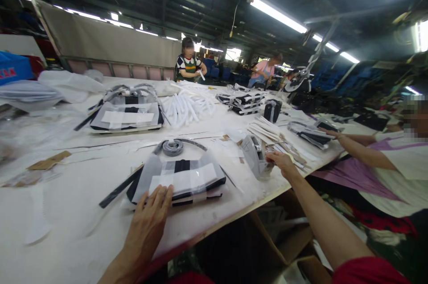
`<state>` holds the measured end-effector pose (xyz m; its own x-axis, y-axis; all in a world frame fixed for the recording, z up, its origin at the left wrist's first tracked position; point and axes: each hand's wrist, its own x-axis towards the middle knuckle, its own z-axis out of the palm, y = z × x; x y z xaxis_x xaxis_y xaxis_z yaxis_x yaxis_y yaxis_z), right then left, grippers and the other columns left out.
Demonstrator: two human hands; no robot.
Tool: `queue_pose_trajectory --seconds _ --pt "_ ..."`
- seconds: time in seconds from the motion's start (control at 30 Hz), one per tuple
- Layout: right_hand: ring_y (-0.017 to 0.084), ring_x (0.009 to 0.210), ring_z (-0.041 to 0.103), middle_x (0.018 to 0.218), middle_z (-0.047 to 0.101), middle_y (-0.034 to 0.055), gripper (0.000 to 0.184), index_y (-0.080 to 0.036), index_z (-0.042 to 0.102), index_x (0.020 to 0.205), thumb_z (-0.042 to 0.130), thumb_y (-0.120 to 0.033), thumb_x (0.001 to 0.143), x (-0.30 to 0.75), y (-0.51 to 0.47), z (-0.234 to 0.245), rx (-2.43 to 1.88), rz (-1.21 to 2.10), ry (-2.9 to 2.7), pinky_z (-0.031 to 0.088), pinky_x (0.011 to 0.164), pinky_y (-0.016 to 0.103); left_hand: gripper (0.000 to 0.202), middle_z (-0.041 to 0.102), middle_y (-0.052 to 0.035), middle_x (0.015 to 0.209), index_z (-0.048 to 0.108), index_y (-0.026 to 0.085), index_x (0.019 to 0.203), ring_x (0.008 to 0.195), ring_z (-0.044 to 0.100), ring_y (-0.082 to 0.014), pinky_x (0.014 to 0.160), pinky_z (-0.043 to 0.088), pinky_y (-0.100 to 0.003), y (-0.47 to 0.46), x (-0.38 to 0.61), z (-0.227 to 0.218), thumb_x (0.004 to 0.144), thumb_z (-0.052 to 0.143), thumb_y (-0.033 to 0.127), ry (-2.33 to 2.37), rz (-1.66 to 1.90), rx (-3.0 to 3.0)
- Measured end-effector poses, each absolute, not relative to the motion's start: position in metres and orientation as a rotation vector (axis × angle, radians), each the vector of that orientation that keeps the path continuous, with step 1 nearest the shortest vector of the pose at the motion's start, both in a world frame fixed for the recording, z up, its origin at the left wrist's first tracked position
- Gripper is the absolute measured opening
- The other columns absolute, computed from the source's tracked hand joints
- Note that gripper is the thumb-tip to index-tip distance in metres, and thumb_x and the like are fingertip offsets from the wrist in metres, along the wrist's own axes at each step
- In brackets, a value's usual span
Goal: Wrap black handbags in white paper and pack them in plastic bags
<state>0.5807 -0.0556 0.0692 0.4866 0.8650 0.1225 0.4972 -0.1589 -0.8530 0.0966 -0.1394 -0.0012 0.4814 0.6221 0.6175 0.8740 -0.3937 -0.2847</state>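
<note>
My left hand (150, 219) lies flat with its fingers stretched out on the near edge of a stack of grey, black and white bag panels (182, 177) in clear wrap. A coiled grey strap (173, 146) rests at the stack's far side. My right hand (280, 160) reaches out to the right and closes its fingers on a grey folded bag piece (254, 155) that stands on the table (76, 195). A black strap (117, 189) lies left of the stack.
A second wrapped stack (126, 117) sits further back, with white rolled pieces (187, 105) and more striped stacks (244, 101) beyond. A co-worker's arm (357, 148) reaches onto the table at right. Two other people work at the far end. Cardboard boxes (284, 235) stand below the table edge.
</note>
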Motion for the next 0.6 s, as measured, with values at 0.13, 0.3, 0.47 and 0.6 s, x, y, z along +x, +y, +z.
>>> queue_pose_trajectory --seconds 0.13,0.3,0.47,0.6 --pt "0.014 0.053 0.051 0.057 0.056 0.0004 0.027 -0.022 0.056 0.062 0.063 -0.048 0.06 0.581 -0.07 0.078 -1.731 0.511 -0.964 0.047 0.055 0.029 0.053 0.065 -0.0149 0.122 0.061 0.011 0.126 0.114 0.06 -0.0272 0.1 0.04 -0.046 -0.14 0.097 -0.002 0.082 0.036 -0.007 -1.238 -0.572 -2.158" --pt "0.009 0.043 0.033 0.051 0.041 -0.0059 0.028 -0.024 0.043 0.058 0.062 -0.045 0.053 0.576 -0.097 0.058 -1.756 0.612 -0.829 0.041 0.047 0.028 0.052 0.065 -0.0148 0.124 0.06 0.012 0.127 0.115 0.06 -0.0278 0.101 0.04 -0.046 -0.14 0.097 -0.003 0.084 0.037 -0.004 -1.258 -0.586 -2.169" --pt "0.011 0.042 0.035 0.047 0.041 -0.0043 0.025 -0.024 0.042 0.051 0.062 -0.04 0.05 0.565 -0.121 0.021 -1.889 0.716 -0.797 0.039 0.045 0.028 0.051 0.065 -0.0156 0.123 0.059 0.011 0.127 0.113 0.061 -0.0271 0.101 0.041 -0.046 -0.141 0.098 0.001 0.085 0.036 -0.005 -1.271 -0.594 -2.162" --pt "0.014 0.048 0.041 0.052 0.046 -0.0019 0.028 -0.024 0.049 0.052 0.064 -0.046 0.06 0.551 -0.133 0.039 -1.864 0.874 -1.078 0.041 0.049 0.03 0.051 0.065 -0.015 0.123 0.059 0.011 0.127 0.114 0.06 -0.0263 0.102 0.04 -0.045 -0.146 0.101 0.002 0.085 0.035 -0.004 -1.332 -0.596 -2.17"
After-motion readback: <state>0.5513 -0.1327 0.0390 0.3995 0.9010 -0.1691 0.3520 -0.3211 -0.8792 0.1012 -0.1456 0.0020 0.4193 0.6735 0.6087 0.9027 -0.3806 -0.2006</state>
